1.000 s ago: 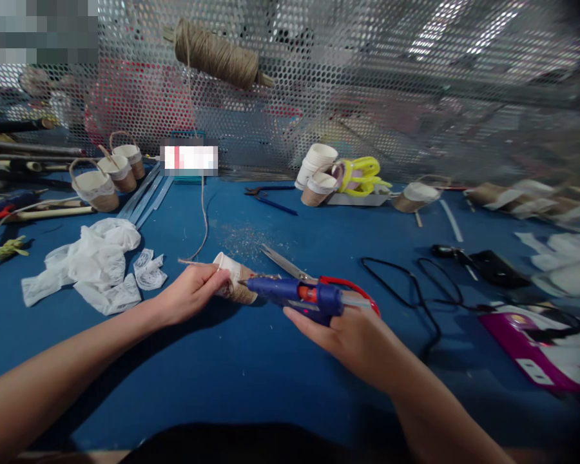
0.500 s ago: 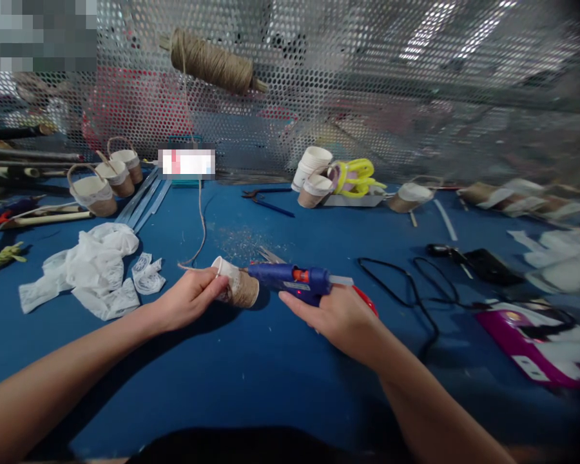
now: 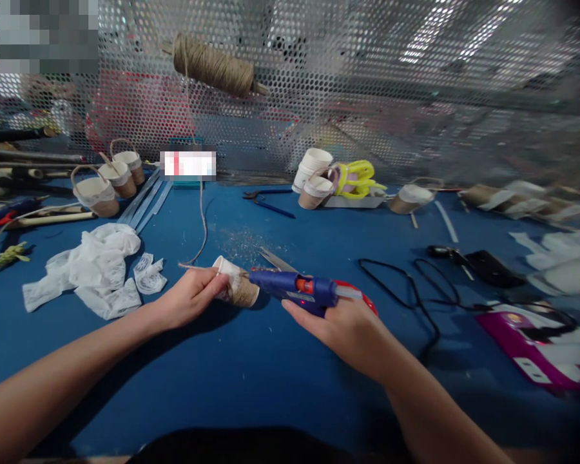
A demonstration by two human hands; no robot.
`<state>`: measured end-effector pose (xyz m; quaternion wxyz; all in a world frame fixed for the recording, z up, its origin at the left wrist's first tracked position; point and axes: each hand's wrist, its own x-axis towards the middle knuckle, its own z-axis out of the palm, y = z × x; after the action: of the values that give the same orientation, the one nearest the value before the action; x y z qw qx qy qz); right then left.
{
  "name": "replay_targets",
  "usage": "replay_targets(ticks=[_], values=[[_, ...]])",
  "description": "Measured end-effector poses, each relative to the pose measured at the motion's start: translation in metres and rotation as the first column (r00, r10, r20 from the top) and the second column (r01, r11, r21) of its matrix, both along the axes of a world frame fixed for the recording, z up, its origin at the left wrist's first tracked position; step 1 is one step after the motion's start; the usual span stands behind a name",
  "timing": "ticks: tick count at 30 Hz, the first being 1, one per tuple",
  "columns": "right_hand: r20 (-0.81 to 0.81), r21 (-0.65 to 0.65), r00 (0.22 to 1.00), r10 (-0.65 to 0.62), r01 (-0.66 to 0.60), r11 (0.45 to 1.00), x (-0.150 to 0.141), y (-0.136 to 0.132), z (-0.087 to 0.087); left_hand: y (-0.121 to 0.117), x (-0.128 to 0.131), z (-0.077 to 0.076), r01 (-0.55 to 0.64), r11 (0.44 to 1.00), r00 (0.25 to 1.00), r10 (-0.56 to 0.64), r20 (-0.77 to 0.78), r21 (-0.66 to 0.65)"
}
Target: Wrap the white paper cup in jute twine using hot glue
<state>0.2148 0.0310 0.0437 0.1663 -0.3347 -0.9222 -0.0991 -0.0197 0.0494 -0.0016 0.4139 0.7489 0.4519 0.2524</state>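
The work on the paper cup [image 3: 245, 293] looks partway through. It lies tilted near the middle of the surface [image 3: 251, 380], pinched at its rim end by the left hand [image 3: 193, 296]. The right hand [image 3: 350, 322] has its grip wrapped round a blue glue gun [image 3: 290, 287], whose nozzle is at the cup's far side; whether it touches cannot be told.

Already done on this cup, it seems, are the brown wrapping on its lower part and a pale band nearer the rim. Gluing appears to be the step in hand. No arched handle shows on it, though the fingers hide part of the rim. A twine strand [image 3: 203, 219] hangs from the spool [image 3: 212, 66] and ends up just beside the left fingers; whether it joins the cup is unclear.

For comparison, the front cup at far left [image 3: 101, 196] and the cup at far right [image 3: 408, 198] both carry handles, so they look more complete. The stacked white cups [image 3: 314, 164] show no wrapping and seem not yet begun.
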Motion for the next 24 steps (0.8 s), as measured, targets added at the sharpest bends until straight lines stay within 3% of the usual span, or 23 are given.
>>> replay_targets(ticks=[2, 4, 8, 13, 21, 24], values=[[0.127, 0.201, 0.990, 0.062, -0.087, 0.976, 0.000, -0.003, 0.002, 0.000, 0.001, 0.000, -0.013, 1.000, 1.000, 0.013, 0.000, -0.018], [0.201, 0.258, 0.978, 0.048, -0.101, 0.961, -0.001, -0.005, 0.004, 0.000, 0.001, 0.000, -0.035, 0.999, 0.999, 0.035, -0.001, -0.035], [0.260, 0.168, 0.965, 0.037, -0.083, 0.982, 0.000, -0.008, 0.003, 0.001, 0.002, 0.000, -0.069, 0.996, 0.998, 0.069, 0.006, -0.063], [0.181, 0.005, 0.982, 0.046, -0.048, 0.999, 0.009, -0.011, -0.006, 0.001, 0.002, -0.001, -0.079, 0.994, 0.997, 0.079, -0.002, -0.075], [0.178, 0.100, 0.983, 0.053, -0.072, 0.992, 0.008, -0.005, -0.004, 0.000, 0.002, -0.001, -0.070, 0.993, 0.997, 0.071, 0.006, -0.093], [0.074, -0.020, 0.997, -0.007, 0.008, 1.000, 0.008, 0.000, -0.005, 0.000, 0.001, 0.000, -0.033, 0.997, 0.999, 0.034, 0.012, -0.072]])
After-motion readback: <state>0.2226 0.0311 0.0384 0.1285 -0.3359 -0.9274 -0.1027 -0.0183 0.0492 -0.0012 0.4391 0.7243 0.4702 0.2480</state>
